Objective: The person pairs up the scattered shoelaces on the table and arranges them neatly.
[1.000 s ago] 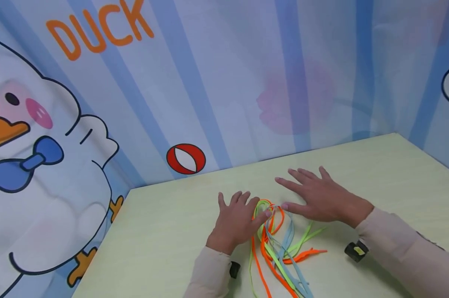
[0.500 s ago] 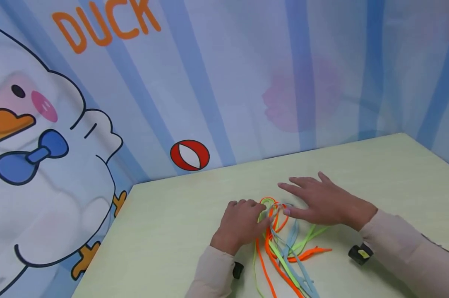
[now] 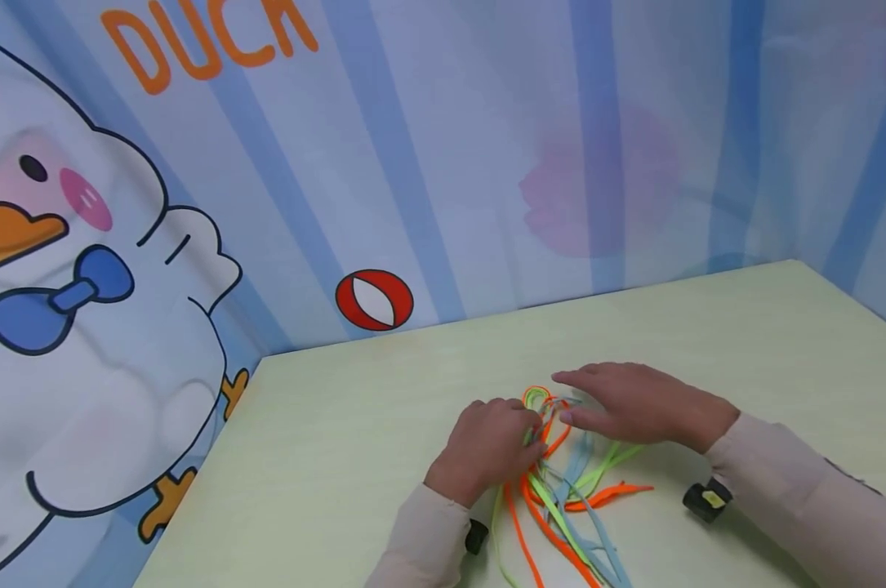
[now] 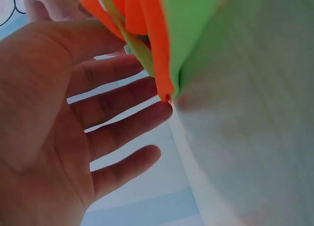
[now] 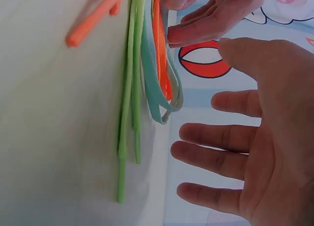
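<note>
Four fingers of the left hand (image 3: 489, 447) stood spaced apart, tips touching the laces (image 3: 578, 464); a thumb pinch could not be confirmed. The orange, green and light blue laces lay bunched on the table (image 3: 384, 441). The right hand (image 3: 637, 408), fingers spread, was beside them.

Left hand (image 3: 490, 445) at coloured laces (image 3: 563, 493), right hand (image 3: 637, 407) beside

There is one left hand (image 3: 487, 445), one right hand (image 3: 637, 404), two wrist cameras (image 3: 705, 500), one three-coloured shoelace tangle (image 3: 563, 523), one tabletop (image 3: 340, 449), one printed duck (image 3: 104, 367) and one printed ball (image 3: 374, 300).
</note>
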Demonstrator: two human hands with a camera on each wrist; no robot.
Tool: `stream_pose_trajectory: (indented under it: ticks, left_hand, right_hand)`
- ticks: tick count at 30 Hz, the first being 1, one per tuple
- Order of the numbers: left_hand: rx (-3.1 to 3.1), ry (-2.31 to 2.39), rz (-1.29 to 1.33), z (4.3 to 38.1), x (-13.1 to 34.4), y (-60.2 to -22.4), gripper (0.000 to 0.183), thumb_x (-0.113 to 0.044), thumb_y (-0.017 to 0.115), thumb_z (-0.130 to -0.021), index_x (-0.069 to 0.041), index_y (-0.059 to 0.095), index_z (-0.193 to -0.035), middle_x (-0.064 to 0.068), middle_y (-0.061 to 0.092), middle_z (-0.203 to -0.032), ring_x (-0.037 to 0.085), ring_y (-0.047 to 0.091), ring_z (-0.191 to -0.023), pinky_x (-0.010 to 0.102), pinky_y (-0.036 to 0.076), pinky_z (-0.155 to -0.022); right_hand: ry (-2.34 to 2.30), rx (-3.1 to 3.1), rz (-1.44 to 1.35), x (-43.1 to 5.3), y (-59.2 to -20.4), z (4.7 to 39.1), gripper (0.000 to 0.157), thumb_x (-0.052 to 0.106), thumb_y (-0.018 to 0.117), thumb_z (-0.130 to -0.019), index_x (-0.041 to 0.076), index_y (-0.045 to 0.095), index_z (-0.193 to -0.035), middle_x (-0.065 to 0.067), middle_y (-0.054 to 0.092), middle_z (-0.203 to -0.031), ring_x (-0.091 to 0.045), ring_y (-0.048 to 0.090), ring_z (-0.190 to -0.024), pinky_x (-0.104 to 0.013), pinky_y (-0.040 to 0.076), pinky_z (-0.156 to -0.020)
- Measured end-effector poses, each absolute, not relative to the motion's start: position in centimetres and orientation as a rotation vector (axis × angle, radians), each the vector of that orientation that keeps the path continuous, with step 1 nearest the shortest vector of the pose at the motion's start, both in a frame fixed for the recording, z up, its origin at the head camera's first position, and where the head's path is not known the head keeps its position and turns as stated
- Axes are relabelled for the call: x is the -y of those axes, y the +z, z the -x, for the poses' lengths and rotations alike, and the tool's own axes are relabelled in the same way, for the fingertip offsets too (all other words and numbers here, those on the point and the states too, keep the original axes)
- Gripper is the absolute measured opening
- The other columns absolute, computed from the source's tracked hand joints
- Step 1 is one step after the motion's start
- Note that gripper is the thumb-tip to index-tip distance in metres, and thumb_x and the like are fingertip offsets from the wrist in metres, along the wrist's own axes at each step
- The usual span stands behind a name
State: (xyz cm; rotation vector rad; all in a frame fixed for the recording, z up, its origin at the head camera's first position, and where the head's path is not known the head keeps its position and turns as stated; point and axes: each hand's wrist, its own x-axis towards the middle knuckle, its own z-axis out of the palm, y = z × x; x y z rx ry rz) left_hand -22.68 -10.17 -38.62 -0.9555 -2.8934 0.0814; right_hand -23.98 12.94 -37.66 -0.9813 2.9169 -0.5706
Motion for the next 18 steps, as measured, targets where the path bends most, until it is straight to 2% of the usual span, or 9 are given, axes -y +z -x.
stream_pose_trajectory:
  ticks: [6,10,13,15,18]
  left_hand:
    - [2.857,-0.018,1.053,22.58,10.09,-38.60,0.013,-0.029,0.073,-0.091,-0.023,0.078,-0.102,-0.011,0.067,-0.086,0.004,0.055,-0.072,0.020,0.047,-0.064]
    - [2.822,-0.055,1.095,22.58,10.26,-38.61,0.009,-0.025,0.072,-0.092,-0.022,0.078,-0.097,-0.011,0.063,-0.081,0.003,0.051,-0.067,0.017,0.042,-0.059]
    - [2.839,-0.084,1.084,22.65,10.39,-38.61,0.006,-0.025,0.072,-0.092,-0.021,0.076,-0.094,-0.012,0.060,-0.078,0.003,0.049,-0.066,0.017,0.041,-0.058]
    - [2.866,-0.102,1.061,22.68,10.47,-38.52,0.006,-0.025,0.073,-0.091,-0.021,0.074,-0.095,-0.013,0.060,-0.078,0.002,0.050,-0.066,0.017,0.042,-0.060]
    - [2.906,-0.117,1.027,22.70,10.54,-38.37,0.011,-0.024,0.074,-0.090,-0.019,0.072,-0.100,-0.012,0.062,-0.078,0.003,0.052,-0.068,0.018,0.044,-0.062]
  right_hand:
    - [-0.538,-2.892,1.058,-12.76,-38.14,24.37,0.049,0.042,0.062,-0.098,0.008,0.064,-0.133,-0.007,0.067,-0.125,-0.029,0.062,-0.116,-0.051,0.050,-0.095]
    - [-0.540,-2.873,1.080,-12.60,-38.39,24.68,0.037,0.033,0.068,-0.095,0.009,0.070,-0.123,0.002,0.070,-0.108,-0.015,0.064,-0.094,-0.042,0.054,-0.086]
    - [-0.544,-2.865,1.106,-12.45,-38.46,24.77,0.027,0.028,0.071,-0.093,0.011,0.074,-0.114,0.010,0.064,-0.088,-0.007,0.055,-0.076,-0.033,0.051,-0.073]
    - [-0.534,-2.864,1.122,-12.36,-38.48,24.77,0.021,0.024,0.073,-0.092,0.012,0.075,-0.109,0.013,0.058,-0.079,-0.006,0.050,-0.070,-0.029,0.048,-0.068]
    - [-0.507,-2.870,1.140,-12.25,-38.51,24.76,0.014,0.020,0.075,-0.090,0.013,0.077,-0.102,0.013,0.053,-0.074,-0.006,0.048,-0.067,-0.027,0.047,-0.065]
